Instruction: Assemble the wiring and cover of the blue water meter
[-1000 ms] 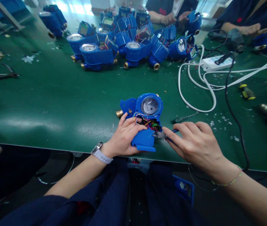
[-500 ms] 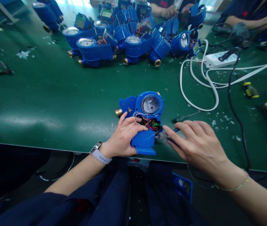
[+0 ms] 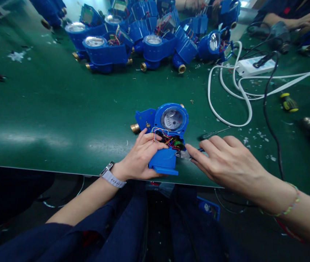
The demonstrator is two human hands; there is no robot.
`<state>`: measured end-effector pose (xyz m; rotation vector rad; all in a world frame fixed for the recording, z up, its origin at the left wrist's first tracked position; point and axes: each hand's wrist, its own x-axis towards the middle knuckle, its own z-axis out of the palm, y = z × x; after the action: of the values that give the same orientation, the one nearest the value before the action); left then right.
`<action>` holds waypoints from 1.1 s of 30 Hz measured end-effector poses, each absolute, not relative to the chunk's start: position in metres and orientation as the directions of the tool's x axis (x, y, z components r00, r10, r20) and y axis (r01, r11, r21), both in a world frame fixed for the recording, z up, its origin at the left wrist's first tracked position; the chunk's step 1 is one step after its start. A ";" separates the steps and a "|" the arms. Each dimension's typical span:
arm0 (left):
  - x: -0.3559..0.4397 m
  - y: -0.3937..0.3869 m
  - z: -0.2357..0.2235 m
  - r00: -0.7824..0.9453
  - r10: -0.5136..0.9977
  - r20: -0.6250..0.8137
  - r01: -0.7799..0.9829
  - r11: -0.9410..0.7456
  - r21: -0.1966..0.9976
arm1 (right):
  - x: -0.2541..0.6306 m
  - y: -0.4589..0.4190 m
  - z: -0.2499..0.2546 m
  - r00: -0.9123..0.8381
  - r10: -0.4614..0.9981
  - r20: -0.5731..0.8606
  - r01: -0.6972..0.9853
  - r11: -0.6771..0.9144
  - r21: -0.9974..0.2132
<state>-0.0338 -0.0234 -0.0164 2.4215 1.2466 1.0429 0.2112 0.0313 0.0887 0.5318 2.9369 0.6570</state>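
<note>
A blue water meter (image 3: 171, 118) with a round dial lies near the front edge of the green table. Its lower compartment is uncovered, showing coloured wires (image 3: 167, 139) and a green round part (image 3: 179, 145). My left hand (image 3: 141, 156) grips the blue housing from the left, fingers over the compartment's edge. In my right hand (image 3: 223, 156) is a pair of cutting pliers (image 3: 183, 154), its jaws touching the right edge of the blue flap (image 3: 162, 160). The fingers are closed round the handles, which they mostly hide. Whether the jaws hold anything is too small to tell.
Several blue water meters (image 3: 107, 51) stand at the back. A white power strip (image 3: 257, 66) and looped white cable (image 3: 209, 96) lie right, near a yellow-black screwdriver (image 3: 288, 102). A thin-shafted tool (image 3: 206, 135) lies beyond my right hand. Co-workers' hands (image 3: 307, 20) show behind.
The view has shifted slightly, so most things sit a little further up and left. My right hand has closed tighter round the pliers' handles. My left hand keeps its hold on the meter.
</note>
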 end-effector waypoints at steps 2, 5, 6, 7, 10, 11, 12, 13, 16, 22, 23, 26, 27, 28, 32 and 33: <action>-0.034 -0.023 -0.016 0.388 0.781 0.489 0.621 -0.614 0.487 | 0.211 0.028 0.089 -0.935 0.353 -0.010 0.314 0.845 0.433; -0.034 -0.023 -0.016 0.384 0.777 0.498 0.622 -0.617 0.482 | 0.211 0.023 0.087 -0.928 0.373 0.004 0.336 0.832 0.441; -0.034 -0.023 -0.016 0.383 0.776 0.501 0.623 -0.618 0.480 | 0.212 0.021 0.086 -0.924 0.383 0.011 0.348 0.826 0.443; -0.034 -0.023 -0.016 0.383 0.775 0.502 0.625 -0.618 0.478 | 0.212 0.019 0.085 -0.919 0.395 0.015 0.360 0.821 0.444; -0.033 -0.023 -0.015 0.381 0.777 0.501 0.637 -0.613 0.467 | 0.213 0.014 0.079 -0.895 0.445 0.026 0.416 0.811 0.411; -0.033 -0.024 -0.015 0.379 0.776 0.504 0.642 -0.613 0.461 | 0.214 0.013 0.077 -0.883 0.468 0.030 0.444 0.814 0.375; -0.033 -0.024 -0.015 0.376 0.775 0.507 0.646 -0.612 0.457 | 0.216 0.012 0.075 -0.868 0.495 0.035 0.479 0.817 0.322; -0.033 -0.024 -0.014 0.372 0.775 0.511 0.649 -0.611 0.454 | 0.217 0.010 0.073 -0.850 0.526 0.039 0.518 0.819 0.248; -0.032 -0.024 -0.014 0.358 0.777 0.518 0.654 -0.605 0.454 | 0.225 0.004 0.070 -0.765 0.642 0.044 0.639 0.766 -0.075; -0.033 -0.025 -0.013 0.370 0.773 0.515 0.648 -0.612 0.453 | 0.237 -0.003 0.074 -0.722 0.688 0.073 0.624 0.694 -0.359; -0.033 -0.025 -0.013 0.369 0.775 0.513 0.654 -0.609 0.450 | 0.237 -0.001 0.074 -0.752 0.651 0.105 0.592 0.736 -0.328; -0.032 -0.026 -0.014 0.372 0.774 0.512 0.672 -0.605 0.427 | 0.236 0.004 0.077 -0.821 0.540 0.183 0.526 0.841 -0.122; -0.032 -0.026 -0.014 0.376 0.773 0.511 0.677 -0.606 0.419 | 0.235 0.006 0.078 -0.834 0.516 0.195 0.519 0.854 -0.040; -0.032 -0.026 -0.014 0.380 0.771 0.511 0.680 -0.607 0.411 | 0.234 0.008 0.079 -0.844 0.499 0.197 0.513 0.858 0.027; -0.031 -0.025 -0.015 0.374 0.771 0.515 0.677 -0.606 0.416 | 0.230 0.010 0.082 -0.865 0.483 0.139 0.500 0.854 0.141; -0.031 -0.025 -0.015 0.373 0.773 0.513 0.676 -0.605 0.421 | 0.230 0.010 0.082 -0.864 0.487 0.127 0.502 0.853 0.144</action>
<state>-0.0313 -0.0251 -0.0147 2.4840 1.3202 1.0471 0.2296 0.0103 0.0819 0.8301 3.1059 0.2793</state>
